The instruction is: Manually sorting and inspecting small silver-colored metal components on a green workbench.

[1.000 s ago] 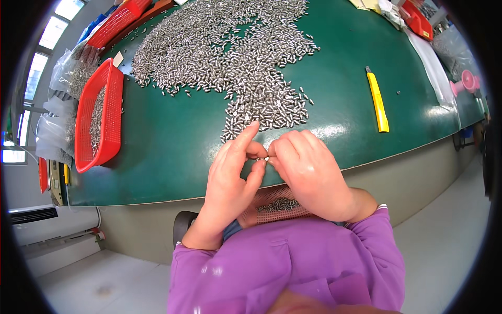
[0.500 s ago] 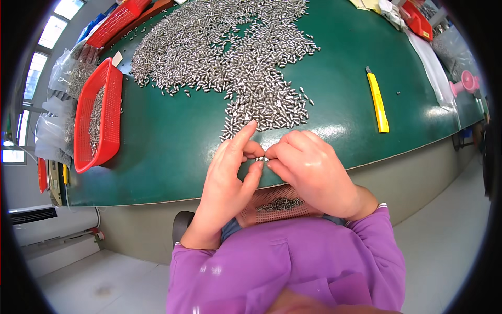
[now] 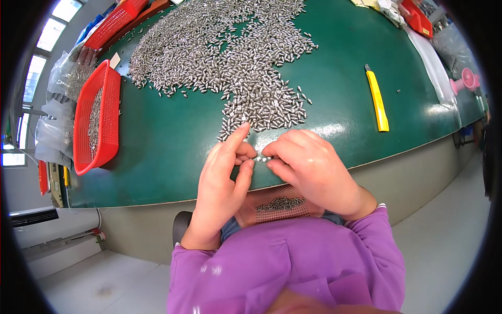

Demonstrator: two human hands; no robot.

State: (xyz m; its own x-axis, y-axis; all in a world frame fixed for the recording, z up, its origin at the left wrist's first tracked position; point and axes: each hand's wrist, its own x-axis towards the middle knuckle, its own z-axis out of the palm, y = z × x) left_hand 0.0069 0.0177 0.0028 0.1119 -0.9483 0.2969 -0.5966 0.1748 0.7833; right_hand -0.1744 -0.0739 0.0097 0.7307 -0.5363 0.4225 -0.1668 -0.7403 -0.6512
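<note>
Close to the table's near edge, my two hands meet fingertip to fingertip over a few small shiny metal parts (image 3: 262,158). My left hand (image 3: 224,170) has its index finger stretched forward, while its thumb and other fingers pinch at the left end of these parts. From the right, my right hand (image 3: 314,166) closes thumb and fingers on the other end. Just beyond my fingers spreads a large heap of small pointed silver metal pieces (image 3: 261,107). Below my hands, a pink mesh basket (image 3: 266,213) on my lap holds more metal pieces.
A red plastic basket (image 3: 111,115) with metal pieces stands on the green table (image 3: 167,141) at left, beside clear bags (image 3: 55,133) of parts. A yellow utility knife (image 3: 376,102) lies at right. Farther right are a pink round object (image 3: 469,80) and a red bin (image 3: 417,20).
My left hand has shifted slightly left, so the fingertips of both hands are farther apart. More of the shiny parts between them shows. My right hand has barely moved.
</note>
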